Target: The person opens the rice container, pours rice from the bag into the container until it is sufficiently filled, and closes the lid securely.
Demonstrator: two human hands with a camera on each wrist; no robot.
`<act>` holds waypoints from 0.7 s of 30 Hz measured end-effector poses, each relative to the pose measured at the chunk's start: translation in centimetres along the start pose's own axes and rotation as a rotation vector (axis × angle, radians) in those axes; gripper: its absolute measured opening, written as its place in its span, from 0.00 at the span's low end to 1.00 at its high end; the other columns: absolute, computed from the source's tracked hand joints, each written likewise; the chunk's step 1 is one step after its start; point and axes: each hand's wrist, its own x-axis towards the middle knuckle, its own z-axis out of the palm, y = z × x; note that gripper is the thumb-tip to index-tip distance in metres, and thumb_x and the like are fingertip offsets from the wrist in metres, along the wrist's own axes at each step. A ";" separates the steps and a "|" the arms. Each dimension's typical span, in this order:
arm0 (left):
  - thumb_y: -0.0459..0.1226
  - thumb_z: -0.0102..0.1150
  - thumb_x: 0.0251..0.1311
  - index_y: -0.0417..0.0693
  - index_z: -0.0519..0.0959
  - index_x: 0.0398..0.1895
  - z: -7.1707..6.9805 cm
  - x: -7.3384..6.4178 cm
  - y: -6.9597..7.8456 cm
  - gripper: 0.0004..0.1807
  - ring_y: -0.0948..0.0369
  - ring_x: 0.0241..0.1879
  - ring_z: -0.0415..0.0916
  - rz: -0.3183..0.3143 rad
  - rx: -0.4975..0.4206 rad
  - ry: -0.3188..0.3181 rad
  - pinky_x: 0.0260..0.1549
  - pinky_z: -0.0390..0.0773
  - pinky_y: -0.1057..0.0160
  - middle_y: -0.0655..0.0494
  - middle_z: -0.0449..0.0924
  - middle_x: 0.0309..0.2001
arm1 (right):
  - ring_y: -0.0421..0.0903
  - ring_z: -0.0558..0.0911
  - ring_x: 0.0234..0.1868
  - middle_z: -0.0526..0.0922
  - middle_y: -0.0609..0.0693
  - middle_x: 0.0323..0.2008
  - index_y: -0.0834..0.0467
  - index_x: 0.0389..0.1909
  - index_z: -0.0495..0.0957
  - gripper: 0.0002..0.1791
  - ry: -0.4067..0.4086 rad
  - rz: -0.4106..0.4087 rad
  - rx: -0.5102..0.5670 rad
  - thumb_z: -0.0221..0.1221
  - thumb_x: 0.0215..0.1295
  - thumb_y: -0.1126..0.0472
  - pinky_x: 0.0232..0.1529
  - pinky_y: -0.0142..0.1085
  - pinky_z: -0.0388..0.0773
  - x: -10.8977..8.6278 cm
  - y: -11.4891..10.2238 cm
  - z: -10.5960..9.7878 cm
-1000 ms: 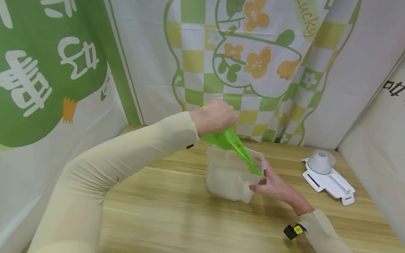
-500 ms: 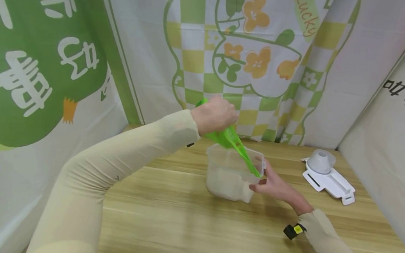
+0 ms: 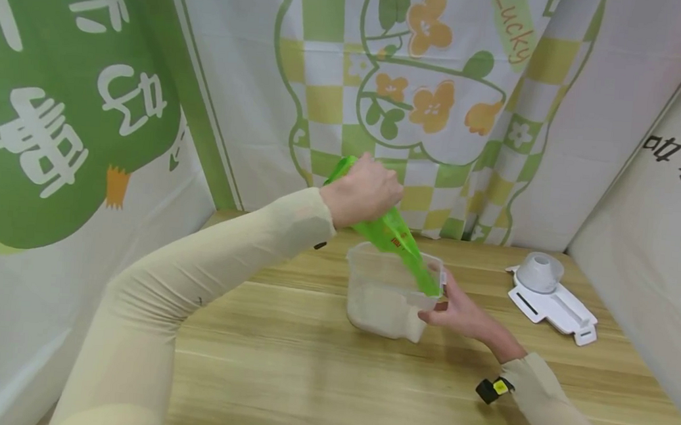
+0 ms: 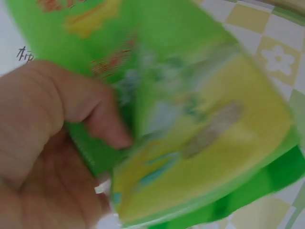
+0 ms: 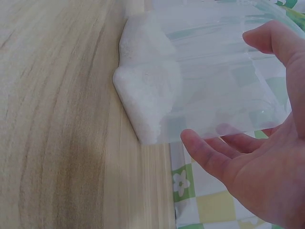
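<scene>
My left hand (image 3: 362, 191) grips a bright green printed plastic bag (image 3: 391, 232), tilted with its lower end inside a clear plastic container (image 3: 386, 275). In the left wrist view the thumb presses on the bag (image 4: 209, 119), which looks loose and folded and is blurred. White grains that look like rice (image 3: 381, 311) fill the bottom of the container; they lie heaped against its wall (image 5: 147, 71). At the container's right side my right hand (image 3: 458, 309) holds it between thumb and fingers. The container stands upright on the wooden table. The bag's lower tip is partly behind the container's wall.
A white lid piece (image 3: 556, 310) with a translucent cup (image 3: 540, 272) on it lies to the right on the wooden table (image 3: 305, 381). A patterned curtain (image 3: 418, 112) hangs close behind the hands, and printed cloth walls stand on both sides.
My left hand has risen very slightly. The green bag has turned and spread, so more of its print shows and its upper end sticks up higher. The right hand and container stay put.
</scene>
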 end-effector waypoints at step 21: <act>0.40 0.57 0.67 0.53 0.80 0.31 1.9 1.6 0.9 0.06 0.61 0.31 0.65 -0.037 0.181 0.077 0.37 0.63 0.64 0.59 0.79 0.31 | 0.67 0.66 0.64 0.60 0.68 0.65 0.50 0.74 0.45 0.53 0.012 -0.037 -0.020 0.68 0.54 0.68 0.50 0.43 0.82 -0.1 0.0 -0.1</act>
